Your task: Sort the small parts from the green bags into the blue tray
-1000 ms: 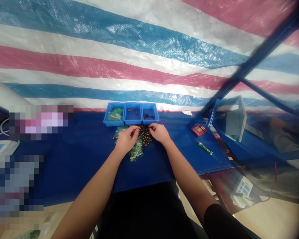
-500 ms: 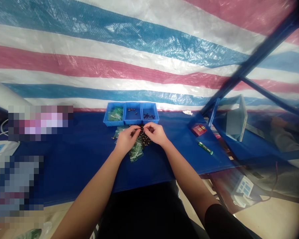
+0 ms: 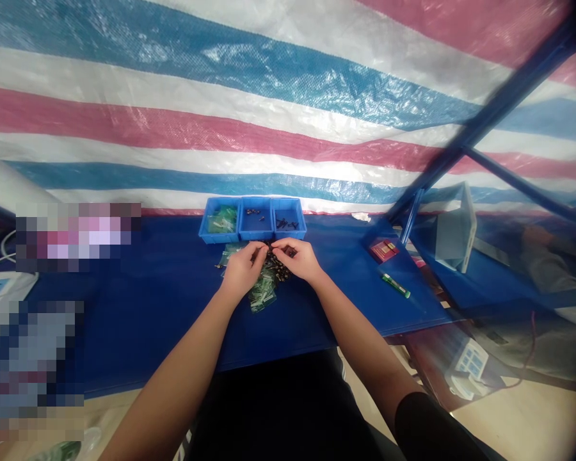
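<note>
My left hand (image 3: 244,267) and my right hand (image 3: 299,256) meet fingertip to fingertip over a heap of small dark and brass-coloured parts (image 3: 283,273). Both are closed in a pinch, with something small and dark between them that is too tiny to name. Under and in front of my left hand lie small clear and green plastic bags (image 3: 263,294) with thin parts in them. Just beyond my hands stand three blue bins: the left bin (image 3: 221,239) holds green bags, the middle bin (image 3: 256,234) a few small metal parts, the right bin (image 3: 290,234) dark screw-like pieces.
On the right of the blue table (image 3: 163,320) lie a red box (image 3: 383,250) and a green tube (image 3: 396,285). A blue metal frame (image 3: 441,160) slants up at the right. Striped sheeting (image 3: 269,128) hangs behind. A white device (image 3: 4,285) sits at the left.
My right hand has shifted slightly left, and its fingertips have come closer to those of my left hand. My left hand has barely moved.
</note>
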